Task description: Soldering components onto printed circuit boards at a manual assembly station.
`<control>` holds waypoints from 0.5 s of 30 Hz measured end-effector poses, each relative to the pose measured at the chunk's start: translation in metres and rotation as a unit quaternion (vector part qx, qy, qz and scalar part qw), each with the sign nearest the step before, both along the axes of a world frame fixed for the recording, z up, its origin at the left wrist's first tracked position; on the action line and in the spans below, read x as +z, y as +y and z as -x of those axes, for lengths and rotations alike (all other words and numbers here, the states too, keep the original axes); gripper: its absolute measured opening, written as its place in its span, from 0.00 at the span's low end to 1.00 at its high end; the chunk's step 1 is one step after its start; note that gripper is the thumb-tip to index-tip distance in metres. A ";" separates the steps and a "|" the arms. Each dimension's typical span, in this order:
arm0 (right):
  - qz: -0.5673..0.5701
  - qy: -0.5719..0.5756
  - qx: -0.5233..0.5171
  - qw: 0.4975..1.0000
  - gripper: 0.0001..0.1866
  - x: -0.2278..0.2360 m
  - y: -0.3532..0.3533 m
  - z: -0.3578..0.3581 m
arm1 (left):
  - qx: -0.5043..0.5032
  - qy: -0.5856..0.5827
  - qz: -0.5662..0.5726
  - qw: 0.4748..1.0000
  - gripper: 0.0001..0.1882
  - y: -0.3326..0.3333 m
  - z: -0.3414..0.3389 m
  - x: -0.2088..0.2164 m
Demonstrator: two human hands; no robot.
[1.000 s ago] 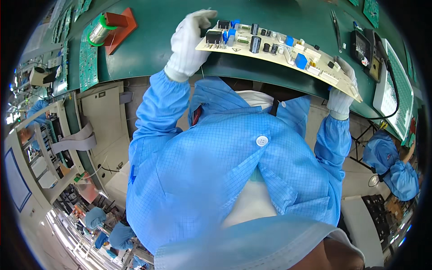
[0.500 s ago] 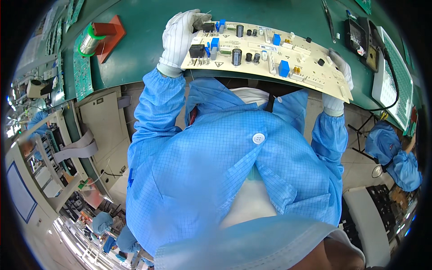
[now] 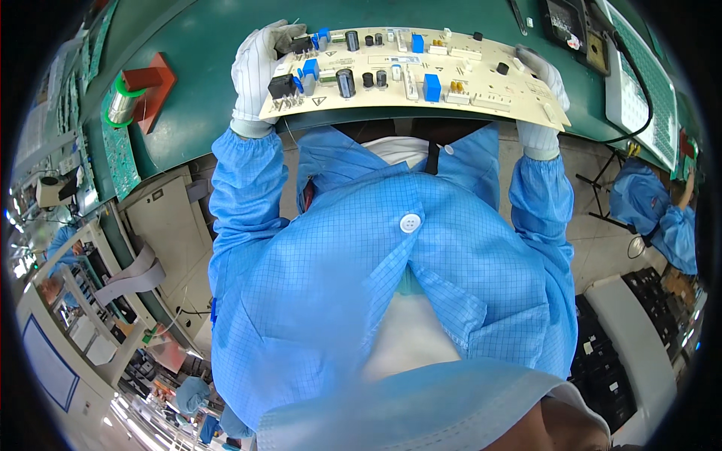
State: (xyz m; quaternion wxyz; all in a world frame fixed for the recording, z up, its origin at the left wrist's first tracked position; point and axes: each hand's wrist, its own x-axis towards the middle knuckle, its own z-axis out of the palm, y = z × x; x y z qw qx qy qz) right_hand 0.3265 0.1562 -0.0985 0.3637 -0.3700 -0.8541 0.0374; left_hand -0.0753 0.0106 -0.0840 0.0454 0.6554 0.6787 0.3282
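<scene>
"Left hand (image 3: 256,69) and right hand (image 3: 544,75), how are they set?"
"Clamped on opposite ends of the circuit board (image 3: 444,69), above the near edge of the counter (image 3: 201,75)."
"Its look?"
"Cream, two similar rows of blue blocks, black cylinders."

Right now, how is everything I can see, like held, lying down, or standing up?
Left hand: gloved, gripping the board's left end.
Right hand: gloved, gripping the board's right end.
Circuit board: held at both ends, fitted with parts, parts side showing.
Wire spool: wound with silvery wire, on the red stand.
Red stand: on the green bench.
Black cable: bent in a curve.
</scene>
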 end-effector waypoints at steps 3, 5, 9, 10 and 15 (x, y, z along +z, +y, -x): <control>0.042 0.047 -0.002 0.998 0.20 -0.010 -0.001 -0.006 | 0.038 -0.093 0.035 0.994 0.27 -0.005 -0.006 0.005; 0.193 0.187 0.023 0.963 0.21 -0.020 0.000 -0.005 | 0.098 -0.284 0.004 0.954 0.20 -0.008 -0.016 0.005; 0.260 0.245 0.086 0.930 0.24 -0.008 0.009 -0.009 | 0.118 -0.215 -0.021 0.969 0.15 -0.009 -0.024 0.018; 0.146 0.176 0.096 0.969 0.23 0.008 0.014 -0.012 | 0.110 -0.274 0.064 0.953 0.13 -0.008 -0.024 0.027; 0.053 0.216 0.260 0.940 0.12 0.152 0.009 -0.007 | -0.040 -0.420 -0.202 0.884 0.15 -0.021 -0.019 0.120</control>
